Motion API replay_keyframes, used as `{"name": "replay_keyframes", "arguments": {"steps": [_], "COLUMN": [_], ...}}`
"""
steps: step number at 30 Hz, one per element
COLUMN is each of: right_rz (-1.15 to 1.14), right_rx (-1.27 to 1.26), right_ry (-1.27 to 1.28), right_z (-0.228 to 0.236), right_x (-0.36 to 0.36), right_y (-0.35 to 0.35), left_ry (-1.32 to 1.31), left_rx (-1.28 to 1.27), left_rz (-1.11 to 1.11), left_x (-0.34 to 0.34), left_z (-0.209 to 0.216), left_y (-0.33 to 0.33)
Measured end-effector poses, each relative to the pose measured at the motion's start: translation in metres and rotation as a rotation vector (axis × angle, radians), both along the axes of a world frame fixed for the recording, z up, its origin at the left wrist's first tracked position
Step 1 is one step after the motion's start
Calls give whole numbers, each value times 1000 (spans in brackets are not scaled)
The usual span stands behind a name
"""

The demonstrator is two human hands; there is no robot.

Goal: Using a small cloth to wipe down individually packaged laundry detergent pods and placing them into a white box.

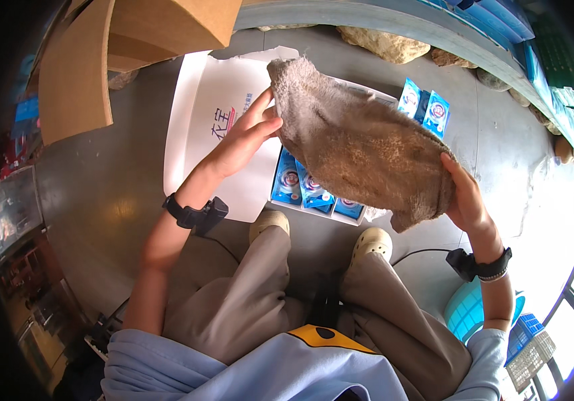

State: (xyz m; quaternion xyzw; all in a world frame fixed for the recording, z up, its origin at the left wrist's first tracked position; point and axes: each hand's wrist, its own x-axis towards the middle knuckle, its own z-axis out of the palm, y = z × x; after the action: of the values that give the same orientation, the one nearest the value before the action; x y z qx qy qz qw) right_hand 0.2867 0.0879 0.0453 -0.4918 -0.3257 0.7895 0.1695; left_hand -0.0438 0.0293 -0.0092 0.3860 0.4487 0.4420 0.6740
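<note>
The left hand (247,137) and right hand (466,200) each have a grip closed on opposite ends of a stained grey-brown fabric cloth (367,144), apparently to keep it spread above an open white cardboard box (206,170) holding shiny blue packets (289,184). The box lies on smooth grey flooring (99,207), near a brown cardboard carton (73,80) and rough stones (384,43).

I see big purple letters on the white lid (192,150) to my left. They lean on a slant. A thin pink strip runs beside them, and smaller blue words sit a bit farther right. The blue packets (289,185) near my feet have round badges and tiny print, too small for me to read. The two blue packets standing up on the far right (436,115) have round badges too, with small, fuzzy print.
</note>
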Motion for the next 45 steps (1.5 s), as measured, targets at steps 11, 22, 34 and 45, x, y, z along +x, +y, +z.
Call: {"name": "replay_keyframes", "arguments": {"steps": [11,22,34,45], "right_rz": [-195,286,43,59], "right_rx": [-205,701,32,-292], "right_ry": [285,-37,440,616], "right_z": [-15,-35,-62,-65], "right_x": [8,23,41,40], "right_y": [11,38,39,37], "left_ry": [7,843,315,-249], "left_rx": [-5,856,324,-48], "left_rz": [-75,-241,-114,29], "left_x": [-5,-13,-28,-26], "left_z": [3,55,13,-13], "left_y": [5,5,2,-12]}}
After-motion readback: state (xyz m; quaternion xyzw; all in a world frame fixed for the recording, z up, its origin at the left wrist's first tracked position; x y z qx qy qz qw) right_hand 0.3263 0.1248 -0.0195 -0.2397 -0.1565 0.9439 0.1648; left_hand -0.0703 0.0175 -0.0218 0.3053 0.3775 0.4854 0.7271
